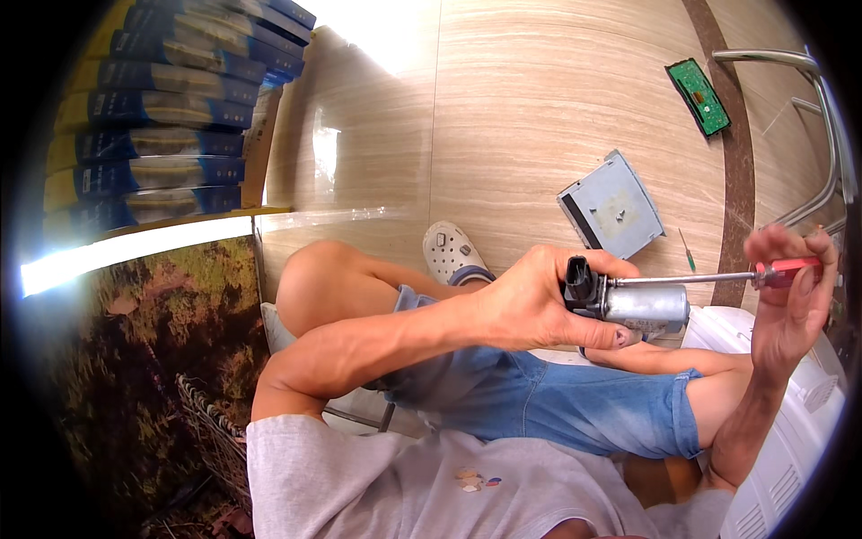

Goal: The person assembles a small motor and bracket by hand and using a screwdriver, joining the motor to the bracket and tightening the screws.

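Note:
My left hand (530, 301) grips a small electric motor (648, 306) with a silver cylindrical body and a black plastic connector end (582, 286). It is held sideways above my lap, thumb below and fingers over the top. At the right, my right hand (790, 292) has its fingers round the red handle of a screwdriver (718, 278). The long metal shaft lies level along the motor's upper side, and its tip meets the black end near my left fingers. Exactly what the tip touches is too small to tell.
On the tiled floor lie a grey metal box (620, 211) with small screws on top, a thin green-handled screwdriver (689, 251) and a green circuit board (700, 97). Chrome chair legs (826, 135) stand right, near white plastic (772, 449). Blue boxes (162, 144) are stacked left.

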Available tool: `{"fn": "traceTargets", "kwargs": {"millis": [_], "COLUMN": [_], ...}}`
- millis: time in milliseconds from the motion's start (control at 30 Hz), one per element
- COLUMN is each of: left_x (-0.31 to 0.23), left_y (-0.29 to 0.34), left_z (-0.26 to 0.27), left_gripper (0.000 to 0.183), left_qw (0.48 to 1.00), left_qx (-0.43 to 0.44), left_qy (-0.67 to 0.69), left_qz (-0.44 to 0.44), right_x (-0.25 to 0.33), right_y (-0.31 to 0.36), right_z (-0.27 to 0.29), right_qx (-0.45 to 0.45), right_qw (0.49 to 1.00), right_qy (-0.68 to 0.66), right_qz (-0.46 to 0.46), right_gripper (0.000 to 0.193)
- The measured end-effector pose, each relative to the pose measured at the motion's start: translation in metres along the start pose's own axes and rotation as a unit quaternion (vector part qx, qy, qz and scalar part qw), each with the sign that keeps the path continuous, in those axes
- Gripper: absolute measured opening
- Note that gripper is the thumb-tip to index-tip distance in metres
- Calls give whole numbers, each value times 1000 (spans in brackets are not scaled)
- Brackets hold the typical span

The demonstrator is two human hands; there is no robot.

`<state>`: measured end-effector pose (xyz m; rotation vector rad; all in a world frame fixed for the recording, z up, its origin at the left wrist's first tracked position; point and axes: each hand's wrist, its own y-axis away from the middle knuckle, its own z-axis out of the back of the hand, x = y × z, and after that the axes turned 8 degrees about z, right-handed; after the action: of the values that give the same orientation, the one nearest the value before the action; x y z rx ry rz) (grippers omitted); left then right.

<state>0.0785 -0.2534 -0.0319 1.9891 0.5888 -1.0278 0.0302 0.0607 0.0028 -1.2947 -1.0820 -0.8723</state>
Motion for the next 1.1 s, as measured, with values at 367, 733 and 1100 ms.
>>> {"fn": "traceTargets", "kwargs": {"millis": [367, 733, 1100], "left_x": [-1, -10, -25], "left_y": [1, -1, 6], "left_z": [2, 3, 10], "left_gripper": [49, 51, 53], "left_qw": [998, 996, 991], "left_qx": [-51, -45, -36], "left_qy": [-3, -74, -128], "left_qz": [-44, -16, -29], "right_x": [-3, 6, 12], "right_y": [9, 0, 1], "right_z": [26, 36, 16], "right_qx": [30, 99, 66], "right_qw": [1000, 994, 997], "right_qy": [2, 7, 36], "right_qz": [-4, -40, -31], "right_gripper": [53, 52, 47]}}
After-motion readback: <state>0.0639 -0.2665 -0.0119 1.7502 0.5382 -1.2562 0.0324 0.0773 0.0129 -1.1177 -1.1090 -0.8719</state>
